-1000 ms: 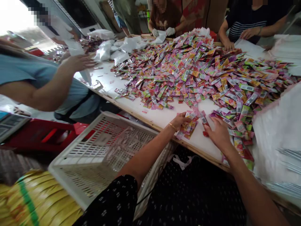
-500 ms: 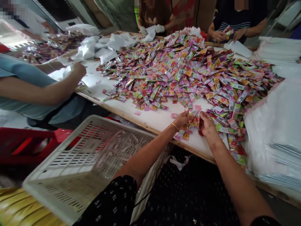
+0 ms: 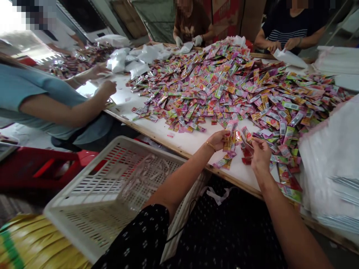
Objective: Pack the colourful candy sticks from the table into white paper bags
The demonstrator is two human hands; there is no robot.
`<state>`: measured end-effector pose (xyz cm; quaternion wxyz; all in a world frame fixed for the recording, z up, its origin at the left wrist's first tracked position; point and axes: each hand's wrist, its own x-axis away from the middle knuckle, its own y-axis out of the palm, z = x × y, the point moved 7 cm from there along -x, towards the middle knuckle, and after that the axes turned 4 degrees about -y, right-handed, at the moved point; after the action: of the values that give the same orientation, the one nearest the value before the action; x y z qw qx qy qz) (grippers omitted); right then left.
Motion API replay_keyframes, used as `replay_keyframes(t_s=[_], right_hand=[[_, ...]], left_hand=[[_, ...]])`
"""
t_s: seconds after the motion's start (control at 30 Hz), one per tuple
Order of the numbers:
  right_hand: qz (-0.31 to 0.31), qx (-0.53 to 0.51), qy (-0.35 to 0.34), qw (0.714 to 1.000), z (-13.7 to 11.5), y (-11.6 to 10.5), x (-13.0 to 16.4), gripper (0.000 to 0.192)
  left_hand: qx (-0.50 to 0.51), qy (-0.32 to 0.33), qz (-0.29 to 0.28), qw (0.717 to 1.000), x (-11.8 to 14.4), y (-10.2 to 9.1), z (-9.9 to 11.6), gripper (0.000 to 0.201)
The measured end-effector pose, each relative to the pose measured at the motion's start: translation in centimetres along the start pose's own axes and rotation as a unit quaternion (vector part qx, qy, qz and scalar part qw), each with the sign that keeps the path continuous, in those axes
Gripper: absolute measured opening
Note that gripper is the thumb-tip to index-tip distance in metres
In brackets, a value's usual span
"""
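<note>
My left hand [image 3: 218, 140] is closed around several colourful stick sachets [image 3: 230, 140], which fan out beyond the fingertips. A little to the right, my right hand [image 3: 260, 151] pinches a pink and red sachet [image 3: 247, 137] between thumb and fingers. Both hands are over the near edge of the white tabletop [image 3: 193, 144]. Under my left hand a few loose sachets [image 3: 224, 161] lie on the table. Beyond both hands rises a large heap of the same sachets [image 3: 213, 87], in pink, purple, green and orange.
A white plastic crate [image 3: 95, 186] with clear strips inside stands below the table at left. Stacked white bags [image 3: 331, 157] border my right side. A co-worker in a blue top [image 3: 53, 89] sits at left; two more people work across the table. Filled white bags [image 3: 117, 59] lie at the far left.
My hands have moved apart, and the right now holds a sachet away from the left's bunch. The camera view has shifted slightly left. A co-worker's hands across the table have come together at a white bag.
</note>
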<state>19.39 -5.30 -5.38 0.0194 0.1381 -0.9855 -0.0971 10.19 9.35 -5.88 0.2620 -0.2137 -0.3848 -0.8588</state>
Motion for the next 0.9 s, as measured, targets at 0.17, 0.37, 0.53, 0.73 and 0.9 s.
replay_keyframes(t_s=[0.17, 0.37, 0.53, 0.73, 0.9], right_hand=[[-0.05, 0.089, -0.074, 0.992, -1.8, -1.0, 2.6, 0.026], [-0.194, 0.237, -0.239, 0.922, -3.1, 0.7, 7.5, 0.02], [-0.335, 0.31, -0.361, 0.813, -4.5, 3.3, 10.2, 0.022], [-0.293, 0.555, -0.31, 0.714, -5.1, -1.2, 4.8, 0.031], [-0.383, 0.695, -0.285, 0.538, -2.3, -1.3, 5.1, 0.028]], left_hand=[[0.046, -0.013, 0.008, 0.999, 1.1, 0.6, -1.4, 0.012], [0.034, -0.045, 0.007, 0.998, 2.6, 3.0, -4.9, 0.026], [-0.053, 0.026, 0.076, 0.995, 3.5, 1.3, -3.3, 0.025], [-0.271, 0.133, 0.151, 0.941, 6.9, -4.2, 2.6, 0.024], [-0.464, 0.032, 0.112, 0.878, 6.4, -4.4, -0.9, 0.023]])
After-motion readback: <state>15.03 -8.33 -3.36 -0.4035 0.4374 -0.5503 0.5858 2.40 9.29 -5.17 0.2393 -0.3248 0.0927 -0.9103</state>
